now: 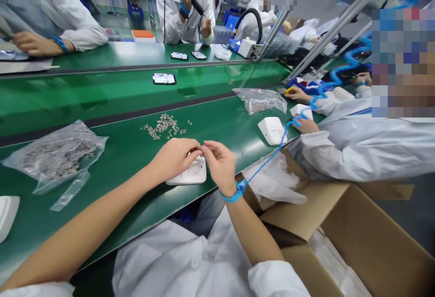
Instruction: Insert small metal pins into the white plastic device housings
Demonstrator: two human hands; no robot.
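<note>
A white plastic housing lies on the green bench in front of me, partly covered by my hands. Over its left and upper part is my left hand, its thumb and fingers pinched together at the housing's far edge. My right hand, with a blue wrist strap, meets it there, fingertips also pinched. Whatever sits between the fingertips is too small or hidden to make out. Just beyond my hands lies a loose pile of small metal parts.
Left stands a clear bag of metal parts; another bag lies farther right. A second white housing sits near a co-worker's hand. An open cardboard box is at my right. A blue coiled cord runs from my strap.
</note>
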